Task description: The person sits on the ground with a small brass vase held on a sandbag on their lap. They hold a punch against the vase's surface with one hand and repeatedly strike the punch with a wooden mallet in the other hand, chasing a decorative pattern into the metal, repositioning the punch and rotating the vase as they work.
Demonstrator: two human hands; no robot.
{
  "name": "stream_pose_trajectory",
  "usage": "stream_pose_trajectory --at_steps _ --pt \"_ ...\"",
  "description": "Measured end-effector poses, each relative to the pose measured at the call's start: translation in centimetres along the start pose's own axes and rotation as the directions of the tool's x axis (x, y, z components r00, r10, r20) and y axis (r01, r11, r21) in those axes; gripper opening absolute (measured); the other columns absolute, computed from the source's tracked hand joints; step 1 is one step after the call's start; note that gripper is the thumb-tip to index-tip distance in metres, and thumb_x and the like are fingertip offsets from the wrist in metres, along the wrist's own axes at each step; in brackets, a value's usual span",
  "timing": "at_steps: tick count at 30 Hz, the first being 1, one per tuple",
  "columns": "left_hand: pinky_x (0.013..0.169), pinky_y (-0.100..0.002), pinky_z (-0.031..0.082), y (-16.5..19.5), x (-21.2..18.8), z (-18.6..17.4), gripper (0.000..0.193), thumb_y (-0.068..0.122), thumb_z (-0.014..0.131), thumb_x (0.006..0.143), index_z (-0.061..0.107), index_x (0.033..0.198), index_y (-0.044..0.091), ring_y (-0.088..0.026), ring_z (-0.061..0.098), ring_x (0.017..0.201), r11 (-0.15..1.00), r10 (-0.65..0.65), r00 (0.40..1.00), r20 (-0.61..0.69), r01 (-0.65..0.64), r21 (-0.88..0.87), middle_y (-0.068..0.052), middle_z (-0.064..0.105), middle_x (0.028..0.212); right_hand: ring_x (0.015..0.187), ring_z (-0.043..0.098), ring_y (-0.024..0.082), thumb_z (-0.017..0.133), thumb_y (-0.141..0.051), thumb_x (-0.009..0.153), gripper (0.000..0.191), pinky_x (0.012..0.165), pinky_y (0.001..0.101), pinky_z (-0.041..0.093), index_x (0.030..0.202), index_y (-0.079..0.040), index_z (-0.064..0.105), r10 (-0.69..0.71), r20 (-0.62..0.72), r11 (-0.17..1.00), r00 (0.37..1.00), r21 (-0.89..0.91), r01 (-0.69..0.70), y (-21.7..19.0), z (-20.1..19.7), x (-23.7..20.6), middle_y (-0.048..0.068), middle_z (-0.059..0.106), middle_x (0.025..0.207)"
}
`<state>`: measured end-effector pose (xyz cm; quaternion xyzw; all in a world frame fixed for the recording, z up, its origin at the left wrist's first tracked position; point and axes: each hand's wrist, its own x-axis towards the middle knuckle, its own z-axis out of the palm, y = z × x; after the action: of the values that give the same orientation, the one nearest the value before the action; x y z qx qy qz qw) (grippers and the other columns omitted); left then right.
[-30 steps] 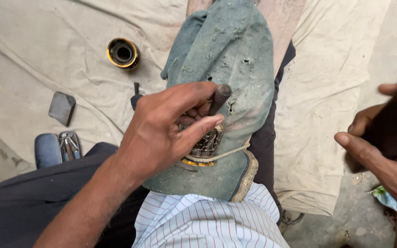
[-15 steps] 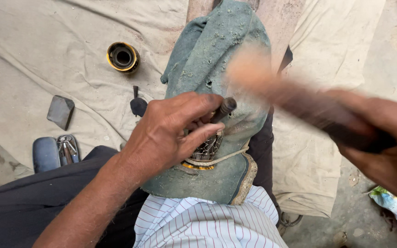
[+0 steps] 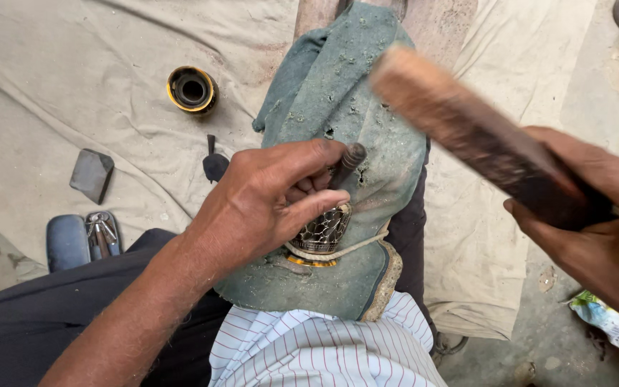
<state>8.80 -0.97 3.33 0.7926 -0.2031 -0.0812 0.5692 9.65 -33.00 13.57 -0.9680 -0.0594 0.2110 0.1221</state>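
Beside right hand (image 3: 596, 244): crumpled green-white wrapper (image 3: 603, 319).

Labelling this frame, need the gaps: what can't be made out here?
Head view only:
- Patterned metal ring piece: mostly hidden under the left hand.
- Dark metal punch: its tip is hidden by fingers and ring.
- Long wooden mallet: motion-blurred; grip end covered by the right hand.
- Object beneath the green cloth pad: fully covered.
- Right hand: cut off by the frame's right edge.
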Motion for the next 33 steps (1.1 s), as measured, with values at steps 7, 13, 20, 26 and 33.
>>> stream_pose_trajectory --at_steps 7,13,20,26,33 --pt "0.062 -0.029 0.064 -0.5 0.0 0.3 0.037 0.026 0.079 0.087 0.07 0.119 0.01 -0.014 0.076 0.075 0.997 -0.001 0.999 0.035 -0.002 0.078 -0.005 0.077 0.093 0.062 0.066 0.014 0.076 -0.009 0.079 0.05 0.053 0.028 0.055 0.126 0.002 0.063 -0.22 -0.017 0.976 0.975 -0.003 0.219 1.2 -0.7 -0.2 0.011 0.067 0.091" --pt "0.067 -0.028 0.065 -0.1 -0.1 0.2 0.038 0.024 0.077 0.091 0.068 0.123 0.007 -0.014 0.077 0.081 0.999 0.028 1.0 0.005 -0.028 0.016 -0.007 0.077 0.098 0.063 0.066 0.014 0.077 -0.005 0.08 0.056 0.055 0.0295 0.055 0.135 -0.003 0.067 -0.201 0.01 0.974 0.98 -0.103 0.201 1.8 -0.6 -1.8 0.011 0.072 0.087" --pt "0.067 -0.027 0.064 1.6 1.1 1.3 0.037 0.019 0.079 0.089 0.067 0.121 0.007 -0.015 0.076 0.081 1.0 0.017 0.999 0.03 -0.017 -0.003 -0.009 0.077 0.099 0.069 0.071 0.015 0.078 -0.011 0.088 0.068 0.055 0.0322 0.061 0.15 -0.007 0.051 0.34 -0.211 0.871 0.917 0.437 -0.222 2.6 2.8 -3.4 0.011 0.069 0.084" --pt "0.055 -0.034 0.059 2.7 3.5 2.2 0.031 0.019 0.081 0.083 0.066 0.108 0.007 -0.017 0.076 0.069 0.971 -0.224 0.951 0.215 0.197 0.138 -0.009 0.076 0.077 0.079 0.073 0.017 0.084 -0.009 0.075 0.071 0.067 0.0323 0.064 0.141 0.001 0.059 -0.059 -0.166 0.96 0.984 0.262 0.101 6.1 4.5 -2.2 0.013 0.073 0.106" --pt "0.059 -0.034 0.063 2.9 3.9 3.3 0.033 0.019 0.078 0.085 0.067 0.115 0.009 -0.021 0.075 0.075 0.979 -0.07 0.971 0.228 0.023 0.204 -0.011 0.077 0.086 0.086 0.074 0.017 0.083 -0.004 0.074 0.073 0.074 0.0303 0.064 0.143 -0.001 0.059 0.029 -0.092 0.968 0.995 0.251 -0.005 6.3 4.9 -2.6 0.015 0.075 0.111"
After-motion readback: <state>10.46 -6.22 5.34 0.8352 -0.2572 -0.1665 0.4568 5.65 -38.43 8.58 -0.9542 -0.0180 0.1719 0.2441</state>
